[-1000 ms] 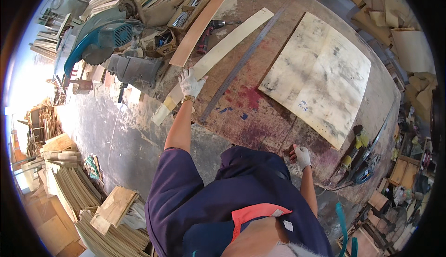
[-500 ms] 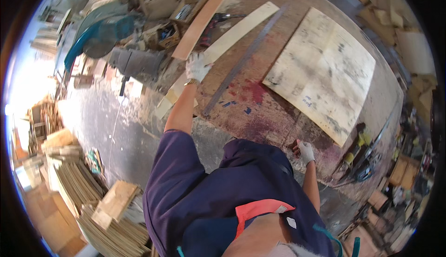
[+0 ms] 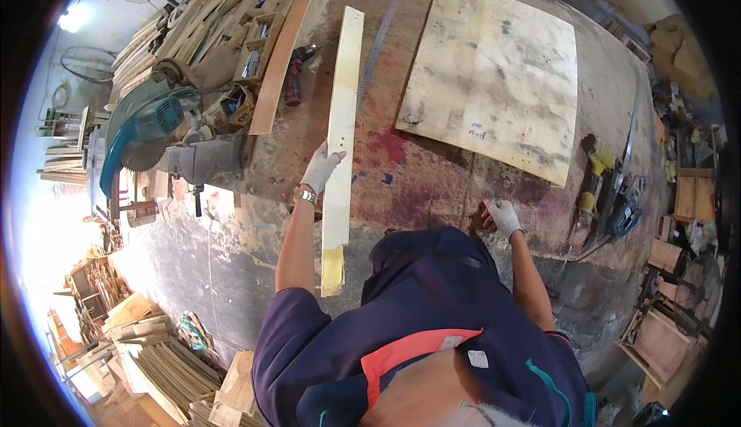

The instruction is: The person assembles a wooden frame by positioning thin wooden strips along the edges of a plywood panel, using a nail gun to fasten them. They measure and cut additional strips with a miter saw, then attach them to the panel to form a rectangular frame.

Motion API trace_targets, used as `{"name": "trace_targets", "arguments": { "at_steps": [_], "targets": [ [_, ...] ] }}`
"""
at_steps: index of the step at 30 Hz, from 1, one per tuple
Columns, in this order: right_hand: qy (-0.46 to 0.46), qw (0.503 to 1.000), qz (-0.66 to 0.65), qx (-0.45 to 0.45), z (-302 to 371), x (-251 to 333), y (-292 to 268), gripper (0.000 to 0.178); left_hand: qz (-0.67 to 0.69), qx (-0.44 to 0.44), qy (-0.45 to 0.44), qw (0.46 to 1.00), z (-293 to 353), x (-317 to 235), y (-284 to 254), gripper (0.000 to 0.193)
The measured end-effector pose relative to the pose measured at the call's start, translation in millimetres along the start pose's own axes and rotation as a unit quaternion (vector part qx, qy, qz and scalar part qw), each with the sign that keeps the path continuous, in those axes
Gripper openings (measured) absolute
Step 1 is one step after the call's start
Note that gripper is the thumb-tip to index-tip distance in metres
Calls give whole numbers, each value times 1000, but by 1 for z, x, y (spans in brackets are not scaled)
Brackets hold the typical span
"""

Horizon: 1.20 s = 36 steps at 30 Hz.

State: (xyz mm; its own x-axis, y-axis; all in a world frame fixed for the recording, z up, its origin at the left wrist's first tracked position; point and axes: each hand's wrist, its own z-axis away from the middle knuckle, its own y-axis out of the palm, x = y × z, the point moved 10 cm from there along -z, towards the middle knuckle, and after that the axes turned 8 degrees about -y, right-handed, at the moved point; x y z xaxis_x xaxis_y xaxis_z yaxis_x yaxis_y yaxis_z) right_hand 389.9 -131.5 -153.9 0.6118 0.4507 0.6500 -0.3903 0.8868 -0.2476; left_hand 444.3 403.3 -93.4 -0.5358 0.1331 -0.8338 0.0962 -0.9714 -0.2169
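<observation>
Your left hand (image 3: 323, 166), in a white glove (image 3: 318, 176), is to the left of the panel (image 3: 494, 79) and holds the pale strip (image 3: 340, 133). The grip is narrow, closed on the strip's left edge with the thumb laid over its upper face. The strip lies left of the panel, well apart from it, its length running away from you. Its near end, yellower than the rest, reaches toward you past the panel's near edge and out over the side of the table (image 3: 432, 188). Whether its far end touches the table, you cannot tell from this view. Your left wrist wears a watch (image 3: 306, 194).

Your right hand (image 3: 503, 217) is on the near side of the panel, just apart from its near edge, with the fingers curled in. Whether it holds anything, you cannot tell.

Between the strip and the panel is the ruler (image 3: 378, 49), partly hidden behind the strip. Farther left of the panel, beyond the strip, come the drill (image 3: 293, 79), the brown board (image 3: 284, 64), the box (image 3: 261, 33) and, farthest of these, the saw (image 3: 147, 130). To the right of the panel, near its near corner, are a yellow tool (image 3: 597, 166) and a blue tool (image 3: 625, 215).
</observation>
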Motion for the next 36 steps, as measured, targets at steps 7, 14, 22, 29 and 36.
{"name": "trace_targets", "arguments": {
  "at_steps": [7,14,22,29,36],
  "targets": [
    [-77,990,-120,-3,-1,5,3,39,-374,-135,24,917,64,-62,10,59],
    [-225,871,-434,-47,30,62,-34,90,-556,7,310,771,113,-76,62,58],
    [-96,807,-559,-166,18,-19,-7,44,-597,110,386,695,120,-53,119,58],
    [22,915,-396,70,66,-3,14,49,-524,-4,322,789,78,-43,106,44],
    [-118,947,-98,-281,83,20,-177,20,-537,-54,306,784,65,-15,96,49]
  ]
}}
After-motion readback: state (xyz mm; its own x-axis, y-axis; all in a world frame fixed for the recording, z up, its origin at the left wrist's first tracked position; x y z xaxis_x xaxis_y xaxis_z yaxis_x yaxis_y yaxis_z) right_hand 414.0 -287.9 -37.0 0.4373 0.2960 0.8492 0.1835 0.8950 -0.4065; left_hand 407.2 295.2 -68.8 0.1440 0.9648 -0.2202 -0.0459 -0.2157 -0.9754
